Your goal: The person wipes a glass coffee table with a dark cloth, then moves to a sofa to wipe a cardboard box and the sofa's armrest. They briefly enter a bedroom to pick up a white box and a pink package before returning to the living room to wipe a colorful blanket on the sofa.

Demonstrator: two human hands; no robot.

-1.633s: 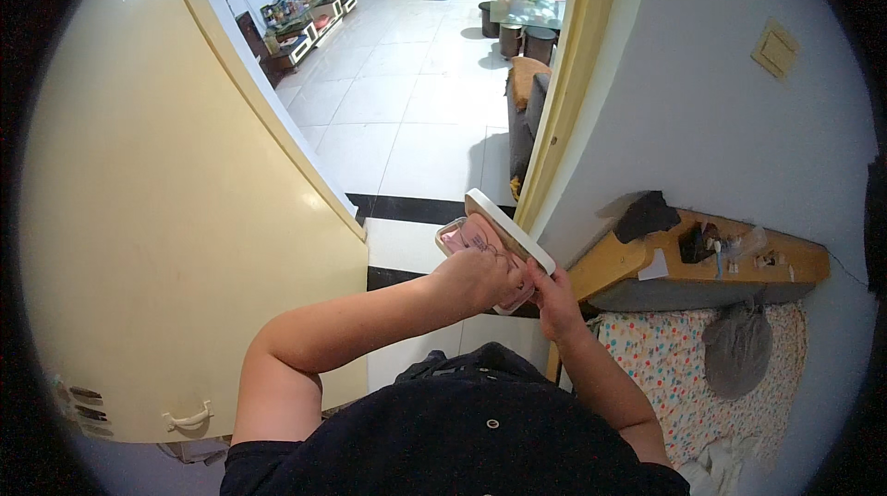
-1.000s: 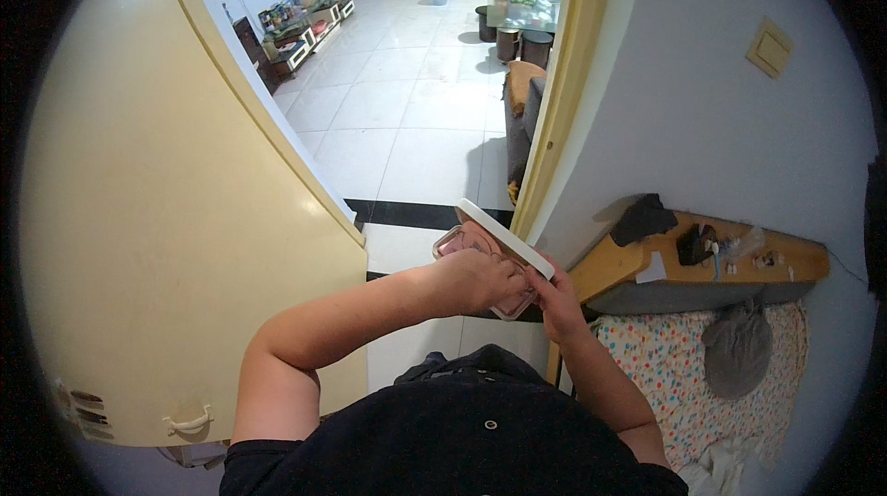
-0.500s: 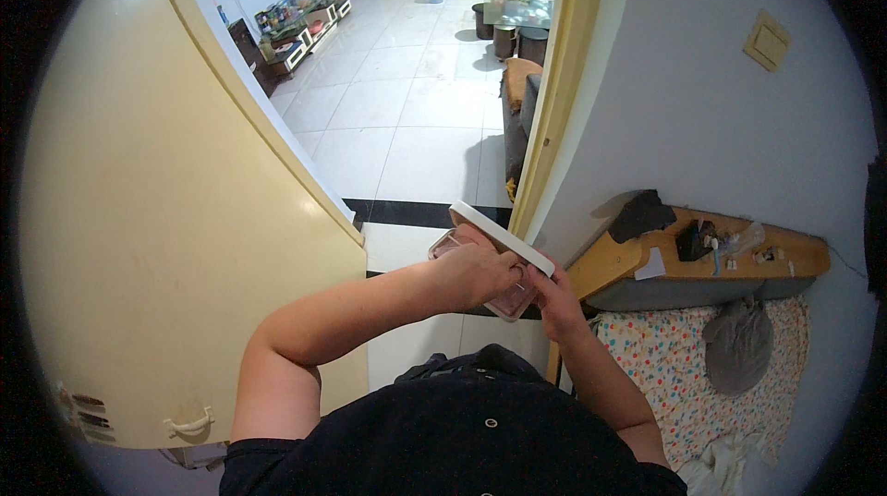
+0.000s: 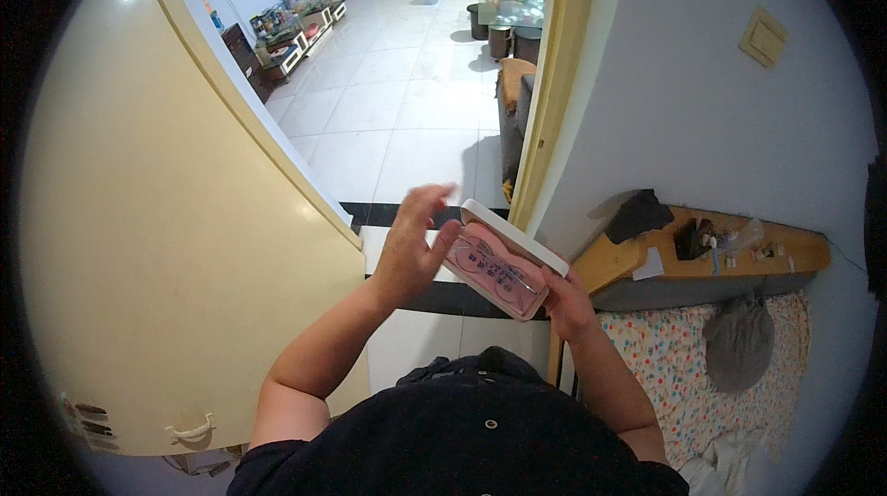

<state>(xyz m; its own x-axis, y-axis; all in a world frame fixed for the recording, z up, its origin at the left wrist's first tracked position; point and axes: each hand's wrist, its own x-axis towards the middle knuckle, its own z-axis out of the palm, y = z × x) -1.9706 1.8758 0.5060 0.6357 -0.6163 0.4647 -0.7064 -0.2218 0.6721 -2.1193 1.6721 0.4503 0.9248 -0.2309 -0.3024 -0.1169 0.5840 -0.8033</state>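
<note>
Currently R hand (image 4: pixel 570 305) holds open, prob. eyeglass case (image 4: pixel 517 238).

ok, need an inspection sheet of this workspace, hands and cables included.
Surface: no tabletop under the work; case held above white tiled floor with dark bands.
Job's things: glasses case, lid open; inside, pink cloth and what look like thin-rimmed glasses.
Clutter: dark cloth, white paper and small items on wooden headboard.
Hands: left hand beside the case, fingers spread, blurred, contact unclear; right hand grips the case's right end.
Cables: thin dark line on wall right of headboard, probably a cord.
Surroundings: cream door left, doorway ahead, bed right.
</note>
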